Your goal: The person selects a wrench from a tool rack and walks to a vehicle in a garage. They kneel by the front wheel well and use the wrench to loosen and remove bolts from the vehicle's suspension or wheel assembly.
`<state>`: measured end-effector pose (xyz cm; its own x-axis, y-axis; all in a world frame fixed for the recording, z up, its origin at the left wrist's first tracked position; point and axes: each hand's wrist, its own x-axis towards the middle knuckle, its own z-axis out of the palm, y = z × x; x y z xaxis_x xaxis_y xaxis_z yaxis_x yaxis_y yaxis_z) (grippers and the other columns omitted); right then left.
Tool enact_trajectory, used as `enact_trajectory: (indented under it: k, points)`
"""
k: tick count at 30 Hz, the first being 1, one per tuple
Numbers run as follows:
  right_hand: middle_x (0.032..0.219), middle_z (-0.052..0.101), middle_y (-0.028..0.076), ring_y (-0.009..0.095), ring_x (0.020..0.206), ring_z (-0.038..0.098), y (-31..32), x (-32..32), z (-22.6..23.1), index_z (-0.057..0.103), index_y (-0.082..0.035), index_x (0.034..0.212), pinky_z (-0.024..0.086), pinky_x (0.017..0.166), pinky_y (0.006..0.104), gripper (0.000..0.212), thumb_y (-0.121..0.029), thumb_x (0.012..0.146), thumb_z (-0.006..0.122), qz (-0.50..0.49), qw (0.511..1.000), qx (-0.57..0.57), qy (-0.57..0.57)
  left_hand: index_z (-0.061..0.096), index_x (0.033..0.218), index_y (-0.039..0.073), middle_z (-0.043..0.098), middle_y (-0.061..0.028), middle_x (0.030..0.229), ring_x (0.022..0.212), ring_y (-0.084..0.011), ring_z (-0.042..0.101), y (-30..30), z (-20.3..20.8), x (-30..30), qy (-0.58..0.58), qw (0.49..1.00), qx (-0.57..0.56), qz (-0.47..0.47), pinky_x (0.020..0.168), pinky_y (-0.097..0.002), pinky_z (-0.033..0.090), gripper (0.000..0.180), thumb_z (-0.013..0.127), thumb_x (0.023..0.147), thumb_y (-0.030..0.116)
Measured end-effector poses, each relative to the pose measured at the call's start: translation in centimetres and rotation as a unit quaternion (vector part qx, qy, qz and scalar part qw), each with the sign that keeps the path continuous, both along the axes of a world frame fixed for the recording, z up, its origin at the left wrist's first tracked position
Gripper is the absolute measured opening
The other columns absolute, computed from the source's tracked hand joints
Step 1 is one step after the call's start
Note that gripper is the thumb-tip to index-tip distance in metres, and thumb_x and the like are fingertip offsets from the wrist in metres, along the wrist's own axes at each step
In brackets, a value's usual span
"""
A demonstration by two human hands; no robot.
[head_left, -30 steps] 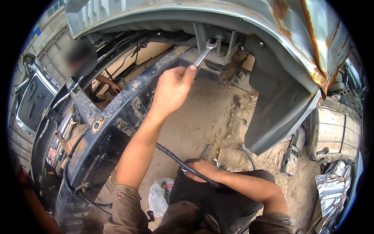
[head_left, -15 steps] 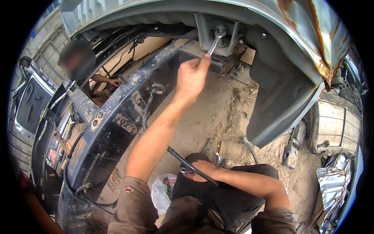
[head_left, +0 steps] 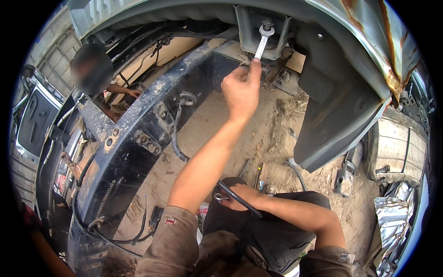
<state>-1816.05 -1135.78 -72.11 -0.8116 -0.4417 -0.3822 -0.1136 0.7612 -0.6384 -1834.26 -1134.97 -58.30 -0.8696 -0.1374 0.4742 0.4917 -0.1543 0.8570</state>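
While the left hand (head_left: 241, 88) is clenched on the wrench (head_left: 261, 42), its ring should be kept square on the bolt (head_left: 266, 24); the right hand (head_left: 238, 197) is clasped on a black bar (head_left: 240, 199).

Bright daylight falls from the right, lighting the sandy ground (head_left: 277, 134) evenly with soft shadows under the vehicle body (head_left: 341, 115). The fisheye lens bends straight edges near the black circular rim. The centre is sharp; one face at the left is blurred.
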Motion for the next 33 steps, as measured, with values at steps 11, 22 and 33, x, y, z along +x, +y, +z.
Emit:
enact_trajectory:
  k: [11, 22, 33]
  points:
    - [0.095, 0.067, 0.022, 0.041, 0.093, 0.064, 0.7, 0.4, 0.4, 0.065, -0.006, 0.102, 0.051, 0.079, 0.0499, 0.035, -0.036, 0.088, 0.056, -0.007, 0.999, 0.007, -0.031, 0.043, 0.051, 0.002, 0.037, 0.0041, 0.046, 0.049, -0.0048, 0.029, 1.4, -1.0, -1.2, 0.068, 0.995, 0.068, 0.005, 0.043, -0.0287, 0.024, 0.055, 0.068, 0.09, 0.03]
    - [0.087, 0.068, 0.022, 0.042, 0.086, 0.064, 2.1, 1.3, -0.6, 0.065, -0.008, 0.108, 0.051, 0.079, 0.0502, 0.033, -0.034, 0.089, 0.056, -0.042, 0.999, -0.015, 0.019, 0.044, 0.054, 0.001, 0.042, 0.0036, 0.046, 0.05, -0.0039, 0.033, -1.3, 0.7, 0.0, 0.08, 0.996, 0.029, 0.015, 0.044, -0.026, 0.029, 0.053, 0.072, 0.088, 0.031]
    - [0.088, 0.068, 0.019, 0.04, 0.088, 0.064, 1.9, 2.4, -1.1, 0.067, -0.009, 0.094, 0.052, 0.077, 0.0484, 0.026, -0.033, 0.084, 0.064, -0.068, 0.993, -0.067, 0.069, 0.056, 0.066, 0.002, 0.051, -0.0111, 0.06, 0.054, -0.0292, 0.052, -9.6, 3.2, -0.2, 0.42, 0.822, -0.384, -0.004, 0.049, -0.037, 0.04, 0.029, 0.079, 0.072, 0.019]
